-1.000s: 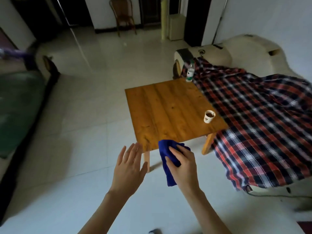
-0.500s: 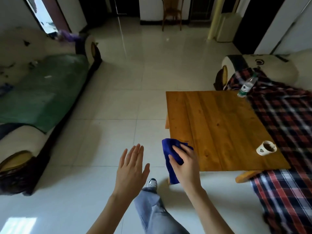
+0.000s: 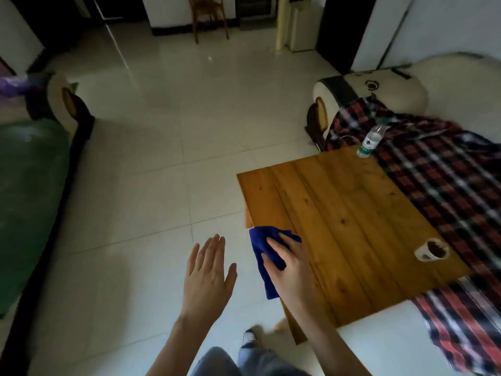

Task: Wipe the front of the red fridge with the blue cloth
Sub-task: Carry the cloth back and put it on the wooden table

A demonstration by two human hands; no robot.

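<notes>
Blue cloth (image 3: 260,248) is held in the right hand (image 3: 291,270) at the lower centre of the frame. The fingers are curled over its upper part, and a loose end hangs below the palm. The cloth is seen against the left corner of a wooden table (image 3: 352,229); whether it touches the wood cannot be told. The left hand (image 3: 207,278) is held flat just left of the cloth, fingers straight and thumb spread, with nothing grasped, above the tiled floor (image 3: 162,158). A white paper cup (image 3: 431,249) is set near the table's right edge, and a water bottle (image 3: 371,141) at its upper corner. A red plaid blanket (image 3: 447,180) is draped over the cream sofa (image 3: 393,93) at the right. A green-covered sofa (image 3: 27,199) is seen at the left edge, a wooden chair (image 3: 207,14) at the top centre, and a shoe (image 3: 250,339) at the bottom centre.
</notes>
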